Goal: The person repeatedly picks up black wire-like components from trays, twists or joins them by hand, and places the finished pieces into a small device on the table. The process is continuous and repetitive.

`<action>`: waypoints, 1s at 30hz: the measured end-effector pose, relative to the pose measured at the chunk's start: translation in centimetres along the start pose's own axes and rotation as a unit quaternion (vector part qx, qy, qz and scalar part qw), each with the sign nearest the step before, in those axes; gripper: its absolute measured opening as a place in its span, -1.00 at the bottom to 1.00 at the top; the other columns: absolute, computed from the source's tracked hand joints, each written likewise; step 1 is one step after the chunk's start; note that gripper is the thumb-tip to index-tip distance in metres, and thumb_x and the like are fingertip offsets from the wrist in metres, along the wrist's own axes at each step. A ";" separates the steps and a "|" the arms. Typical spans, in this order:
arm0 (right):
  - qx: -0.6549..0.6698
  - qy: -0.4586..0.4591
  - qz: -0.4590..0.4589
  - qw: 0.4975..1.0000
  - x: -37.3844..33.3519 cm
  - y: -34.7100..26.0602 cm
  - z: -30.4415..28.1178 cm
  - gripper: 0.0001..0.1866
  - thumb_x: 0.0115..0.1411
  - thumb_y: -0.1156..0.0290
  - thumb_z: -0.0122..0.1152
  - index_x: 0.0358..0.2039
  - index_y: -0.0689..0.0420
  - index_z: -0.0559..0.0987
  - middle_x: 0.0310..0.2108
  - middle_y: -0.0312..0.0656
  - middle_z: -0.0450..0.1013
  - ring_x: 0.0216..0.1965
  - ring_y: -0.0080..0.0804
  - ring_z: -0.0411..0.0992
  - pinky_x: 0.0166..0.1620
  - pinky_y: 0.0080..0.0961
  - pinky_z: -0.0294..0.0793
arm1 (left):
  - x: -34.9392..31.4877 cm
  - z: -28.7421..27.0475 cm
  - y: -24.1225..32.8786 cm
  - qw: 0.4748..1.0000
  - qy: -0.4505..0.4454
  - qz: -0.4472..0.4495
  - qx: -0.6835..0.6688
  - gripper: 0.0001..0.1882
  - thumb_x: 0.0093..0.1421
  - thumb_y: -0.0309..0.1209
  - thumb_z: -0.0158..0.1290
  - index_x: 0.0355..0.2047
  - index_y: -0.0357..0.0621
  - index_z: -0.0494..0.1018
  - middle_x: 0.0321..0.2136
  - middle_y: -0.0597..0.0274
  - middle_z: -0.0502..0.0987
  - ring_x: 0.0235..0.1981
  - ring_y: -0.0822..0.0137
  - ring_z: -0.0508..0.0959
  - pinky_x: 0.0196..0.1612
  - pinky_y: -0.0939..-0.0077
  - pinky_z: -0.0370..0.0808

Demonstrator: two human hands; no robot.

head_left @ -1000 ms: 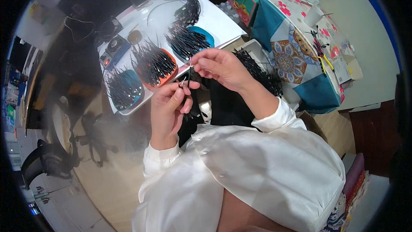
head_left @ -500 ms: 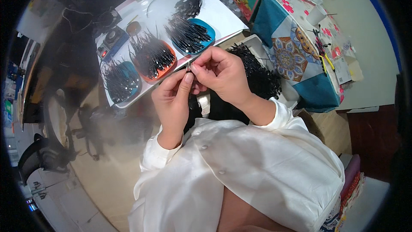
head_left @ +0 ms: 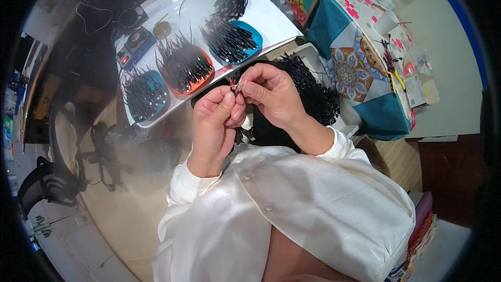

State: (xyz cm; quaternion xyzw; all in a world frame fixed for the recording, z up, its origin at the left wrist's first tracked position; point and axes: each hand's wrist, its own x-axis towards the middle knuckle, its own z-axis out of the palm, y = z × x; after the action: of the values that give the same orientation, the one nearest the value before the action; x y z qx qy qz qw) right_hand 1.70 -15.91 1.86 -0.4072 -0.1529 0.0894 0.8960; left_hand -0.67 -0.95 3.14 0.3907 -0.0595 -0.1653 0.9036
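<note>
My left hand (head_left: 215,115) is closed around a thin black cable, its thumb pressed over the fingers. From the top of that grip stick short, fine reddish wire ends (head_left: 233,81). My right hand (head_left: 272,91) pinches at those wire ends between thumb and fingertips, right against the left hand. Lower down, a black end of cable hangs below the left fist. Just beyond the hands, short black cables lie heaped in a blue tray (head_left: 258,35), an orange tray (head_left: 200,81) and another blue tray (head_left: 158,105).
The trays stand on a white table (head_left: 279,23), with a small blue device (head_left: 136,44) at its left. Many black cables (head_left: 321,96) fill a pale bin on my right. Pliers with yellow handles (head_left: 398,79) lie on a cloth-covered table, beside a white cup (head_left: 385,22).
Both hands have come slightly lower and nearer to me. My left fist has turned more upright, and the reddish wire ends now show between the hands.
</note>
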 end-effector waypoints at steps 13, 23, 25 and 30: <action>-0.170 0.008 -0.047 0.984 -0.7 -1.9 0.7 -0.90 0.19 0.57 0.20 -0.30 0.32 0.50 -0.39 -0.22 0.50 -0.36 -0.56 0.50 -0.27 -0.66 0.50 | -0.5 0.5 -0.8 0.969 0.078 0.138 0.188 -0.83 0.28 -0.46 0.04 -0.25 -0.37 0.49 -0.51 0.30 0.51 -0.49 0.57 0.45 -0.40 0.76 0.37; -0.240 0.097 -0.067 0.964 -0.8 -1.1 1.2 -0.92 0.19 0.55 0.20 -0.34 0.30 0.53 -0.43 -0.26 0.51 -0.45 -0.66 0.47 -0.37 -0.73 0.46 | -0.3 0.5 -1.5 0.950 0.102 0.175 0.238 -0.81 0.28 -0.46 0.04 -0.21 -0.39 0.49 -0.47 0.30 0.52 -0.44 0.57 0.47 -0.35 0.74 0.41; -0.224 0.129 -0.070 0.963 -0.8 -0.5 1.4 -0.93 0.19 0.56 0.21 -0.35 0.29 0.53 -0.43 -0.27 0.51 -0.46 -0.68 0.45 -0.38 -0.74 0.45 | 0.0 0.5 -1.7 0.949 0.100 0.187 0.234 -0.81 0.29 -0.47 0.03 -0.21 -0.38 0.49 -0.46 0.30 0.52 -0.43 0.57 0.47 -0.34 0.74 0.41; -0.288 0.188 -0.093 0.934 -0.7 0.7 2.2 -0.90 0.11 0.55 0.29 -0.43 0.26 0.53 -0.48 -0.32 0.49 -0.53 -0.74 0.38 -0.46 -0.74 0.41 | 0.5 0.3 -2.4 0.928 0.132 0.231 0.259 -0.80 0.29 -0.46 0.03 -0.18 -0.40 0.47 -0.43 0.30 0.54 -0.41 0.59 0.46 -0.34 0.75 0.41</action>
State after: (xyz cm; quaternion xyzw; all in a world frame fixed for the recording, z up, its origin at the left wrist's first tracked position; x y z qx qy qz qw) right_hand 0.21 -14.15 2.59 -0.6414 -0.0377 -0.1204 0.7568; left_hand -0.91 -2.87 1.57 0.6051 -0.0694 0.1223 0.7836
